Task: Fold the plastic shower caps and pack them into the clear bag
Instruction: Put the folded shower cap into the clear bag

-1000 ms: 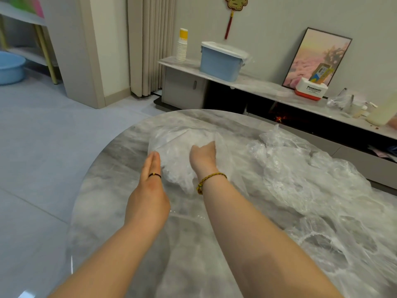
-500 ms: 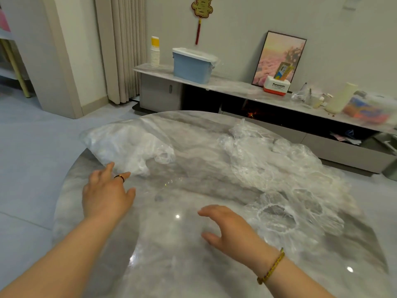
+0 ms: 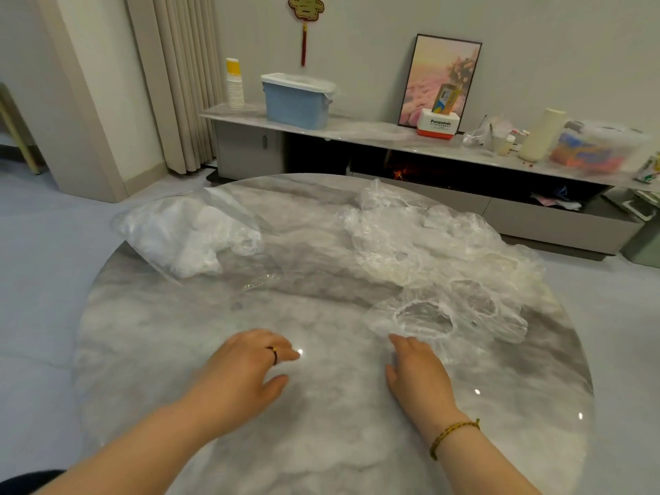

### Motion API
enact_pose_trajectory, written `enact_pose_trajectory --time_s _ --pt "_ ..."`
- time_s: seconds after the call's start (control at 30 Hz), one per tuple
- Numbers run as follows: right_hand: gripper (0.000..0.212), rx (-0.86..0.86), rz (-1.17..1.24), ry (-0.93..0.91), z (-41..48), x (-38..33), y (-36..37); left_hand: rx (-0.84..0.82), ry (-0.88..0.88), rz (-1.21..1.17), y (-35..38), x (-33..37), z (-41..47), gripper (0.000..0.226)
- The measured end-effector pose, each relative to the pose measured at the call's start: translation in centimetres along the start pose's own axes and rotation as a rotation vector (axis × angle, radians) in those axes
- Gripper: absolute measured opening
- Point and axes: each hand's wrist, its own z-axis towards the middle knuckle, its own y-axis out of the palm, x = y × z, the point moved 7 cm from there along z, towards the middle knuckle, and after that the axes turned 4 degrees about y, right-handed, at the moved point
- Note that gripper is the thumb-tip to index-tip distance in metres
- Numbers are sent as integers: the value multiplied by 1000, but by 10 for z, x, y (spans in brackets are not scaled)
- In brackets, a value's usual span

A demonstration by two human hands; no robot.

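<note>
A clear bag (image 3: 185,237) holding folded white shower caps lies at the far left of the round marble table (image 3: 171,351). A loose pile of crumpled clear shower caps (image 3: 428,251) spreads over the table's right half. The nearest cap (image 3: 425,317), with a white elastic rim, lies flat at the pile's front edge. My right hand (image 3: 418,369) is open, its fingertips touching that cap's near edge. My left hand (image 3: 243,369), wearing a dark ring, hovers open over bare table, holding nothing.
Behind the table runs a low TV cabinet (image 3: 375,134) with a blue bin (image 3: 296,101), stacked paper cups (image 3: 234,83), a framed picture (image 3: 439,80), a battery box (image 3: 437,123) and clutter. Pale floor surrounds the table; a curtain (image 3: 175,83) hangs at back left.
Both hands left the bag at the far left and drew back toward me. My right hand moved right to the edge of the nearest loose cap; my left hand moved toward the table's middle.
</note>
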Motion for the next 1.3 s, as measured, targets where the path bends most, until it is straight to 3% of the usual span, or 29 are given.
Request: enact_pose_trajectory --time_s 0.23,0.3,0.43,0.53,0.6,0.67,0.7,0.83,0.93,1.03,1.17,1.23,1.3 --pt "30 -16 69 45 6 11 7 -152 100 -8 45 25 -7 37" --pt "28 -54 121 -41 3 -1 9 -126 73 5 41 23 -3 37" --pt "26 -144 207 -276 -13 -36 15 -75 57 72 41 18 -2 72" --pt "24 -193 287 -409 -29 -58 16 -78 77 147 49 12 -7 77" --pt "22 -209 334 -485 -36 -68 18 -121 48 142 52 5 -8 69" --pt "21 -203 370 -516 -40 -73 15 -112 43 108 51 2 -7 36" --pt "23 -190 380 -509 -40 -73 14 -124 43 94 51 1 -6 26" --pt "45 -105 216 -478 -33 -64 18 -134 65 103 49 -1 -4 27" --pt "27 -26 117 -459 -27 -59 14 -151 79 64 41 -2 -3 21" --pt "31 -37 117 -409 -17 -46 14 -103 98 78 37 -5 -5 33" --pt "25 -109 184 -331 -10 -27 10 -107 24 31 36 -15 -11 37" --pt "20 -169 266 -257 -9 -22 8 -187 -100 -89 38 -21 -13 38" --pt "14 -234 378 -171 -7 -16 6 -216 -287 -239 43 -32 -19 58"
